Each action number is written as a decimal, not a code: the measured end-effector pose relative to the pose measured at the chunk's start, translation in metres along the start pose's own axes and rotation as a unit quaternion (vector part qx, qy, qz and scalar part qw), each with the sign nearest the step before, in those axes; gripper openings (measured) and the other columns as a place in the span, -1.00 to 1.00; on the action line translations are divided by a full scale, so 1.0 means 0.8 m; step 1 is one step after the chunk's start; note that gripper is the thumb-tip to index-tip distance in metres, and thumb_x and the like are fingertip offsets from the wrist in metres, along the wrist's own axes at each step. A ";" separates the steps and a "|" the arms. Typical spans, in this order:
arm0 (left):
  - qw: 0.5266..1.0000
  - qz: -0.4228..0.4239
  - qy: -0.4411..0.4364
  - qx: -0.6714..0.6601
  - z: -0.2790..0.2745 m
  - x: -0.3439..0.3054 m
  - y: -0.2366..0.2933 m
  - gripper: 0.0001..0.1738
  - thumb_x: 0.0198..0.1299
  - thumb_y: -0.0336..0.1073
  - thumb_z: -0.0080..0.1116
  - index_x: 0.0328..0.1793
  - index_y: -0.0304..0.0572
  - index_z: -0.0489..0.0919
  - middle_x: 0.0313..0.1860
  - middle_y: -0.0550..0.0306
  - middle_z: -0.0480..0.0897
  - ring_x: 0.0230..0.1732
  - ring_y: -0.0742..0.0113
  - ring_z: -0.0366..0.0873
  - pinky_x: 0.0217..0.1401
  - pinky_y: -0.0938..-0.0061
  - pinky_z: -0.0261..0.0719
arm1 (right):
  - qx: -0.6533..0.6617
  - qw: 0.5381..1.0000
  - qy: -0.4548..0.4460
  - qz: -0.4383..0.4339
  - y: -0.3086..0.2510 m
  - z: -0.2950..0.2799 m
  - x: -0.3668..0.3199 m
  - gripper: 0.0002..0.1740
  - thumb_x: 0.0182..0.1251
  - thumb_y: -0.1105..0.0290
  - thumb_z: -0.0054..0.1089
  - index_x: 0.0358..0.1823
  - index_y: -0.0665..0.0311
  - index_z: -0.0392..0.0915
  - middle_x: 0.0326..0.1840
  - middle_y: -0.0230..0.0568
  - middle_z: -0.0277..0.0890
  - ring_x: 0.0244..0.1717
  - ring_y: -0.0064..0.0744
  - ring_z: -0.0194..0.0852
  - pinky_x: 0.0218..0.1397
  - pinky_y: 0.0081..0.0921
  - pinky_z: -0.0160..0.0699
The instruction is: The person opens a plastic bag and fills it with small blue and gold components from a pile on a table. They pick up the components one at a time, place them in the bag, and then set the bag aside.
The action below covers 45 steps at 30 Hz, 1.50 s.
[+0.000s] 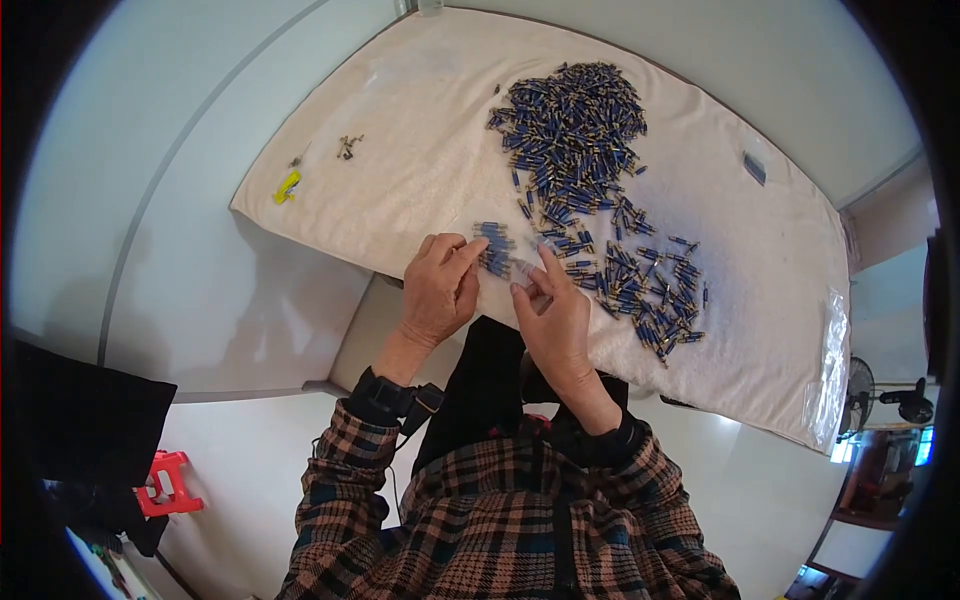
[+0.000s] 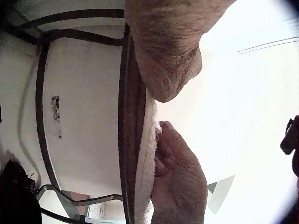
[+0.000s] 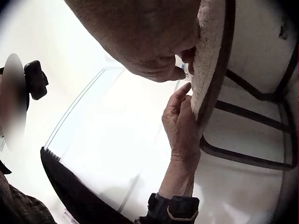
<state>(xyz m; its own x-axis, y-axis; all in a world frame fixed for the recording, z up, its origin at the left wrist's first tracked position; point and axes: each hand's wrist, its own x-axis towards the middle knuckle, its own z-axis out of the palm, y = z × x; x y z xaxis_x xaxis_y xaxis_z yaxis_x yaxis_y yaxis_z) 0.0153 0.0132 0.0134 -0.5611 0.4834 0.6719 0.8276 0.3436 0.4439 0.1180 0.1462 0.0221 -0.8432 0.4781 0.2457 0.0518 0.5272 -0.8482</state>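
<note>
Small blue plugs with brass-coloured ends (image 1: 494,262) lie in a tidy group near the table's front edge, hazy under a clear plastic bag (image 1: 522,268). The left hand (image 1: 438,285) is at their left side, its extended index finger touching the group. From the right, the right hand (image 1: 556,318) holds the bag's clear film, with thumb and index finger apart and the other fingers curled in. In the right wrist view the left hand (image 3: 180,123) has its index finger stretched toward the right thumb. The left wrist view shows the right hand (image 2: 180,177) at the cloth's edge.
A large heap of loose plugs (image 1: 575,120) covers the far middle of the cloth-covered table (image 1: 420,120), spreading into a smaller pile (image 1: 650,295) at right. A small packet (image 1: 754,168), clear plastic sheets (image 1: 828,370), a yellow item (image 1: 287,187) and small metal pieces (image 1: 348,147) lie around.
</note>
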 end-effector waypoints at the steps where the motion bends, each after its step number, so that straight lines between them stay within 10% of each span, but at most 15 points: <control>1: 1.000 -0.004 -0.004 -0.002 -0.001 0.000 0.001 -0.63 -0.06 -0.57 0.15 -0.04 -0.24 0.62 -0.24 0.01 0.52 -0.27 0.07 0.50 -0.27 0.33 0.51 | 0.001 1.000 -0.001 -0.001 -0.002 0.000 0.001 -0.31 0.14 0.50 0.30 0.34 0.37 0.29 -0.15 0.05 0.65 -0.42 -0.50 0.57 -0.28 -0.59 0.55; 25: 1.000 0.005 -0.018 -0.002 -0.004 -0.001 -0.001 -0.62 -0.07 -0.55 0.14 -0.03 -0.38 0.58 -0.13 -0.06 0.50 -0.16 0.02 0.50 -0.17 0.30 0.53 | -0.077 0.994 0.004 -0.074 -0.007 0.008 -0.012 -0.31 0.19 0.52 0.25 0.37 0.37 0.25 -0.12 -0.05 0.67 -0.32 -0.40 0.61 -0.19 -0.55 0.56; 40: 0.985 -0.130 0.031 -0.113 -0.019 -0.018 0.002 -0.61 0.02 -0.66 0.01 0.01 -0.27 0.57 -0.18 -0.05 0.47 -0.44 0.19 0.48 -0.35 0.43 0.45 | -0.028 0.988 0.042 -0.148 -0.002 -0.001 0.040 -0.77 0.12 0.50 0.31 -0.16 0.35 0.61 -0.33 -0.18 0.61 -0.30 -0.37 0.58 -0.18 -0.47 0.52; 45: 0.983 -0.148 0.073 -0.083 -0.023 -0.013 -0.011 -0.63 0.03 -0.67 0.01 0.00 -0.29 0.55 -0.17 -0.06 0.47 -0.39 0.11 0.49 -0.30 0.39 0.48 | 0.014 0.989 -0.083 -0.119 -0.025 -0.019 0.052 -0.79 0.13 0.52 0.28 -0.18 0.37 0.60 -0.37 -0.19 0.64 -0.30 -0.41 0.61 -0.17 -0.52 0.53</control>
<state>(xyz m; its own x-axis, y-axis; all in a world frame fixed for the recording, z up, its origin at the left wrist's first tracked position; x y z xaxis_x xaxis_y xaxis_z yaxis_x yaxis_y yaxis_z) 0.0142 -0.0095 0.0133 -0.7791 0.2574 0.5716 0.6268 0.3106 0.7146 0.0896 0.1664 0.0564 -0.9064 0.2192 0.3611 -0.1719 0.5893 -0.7894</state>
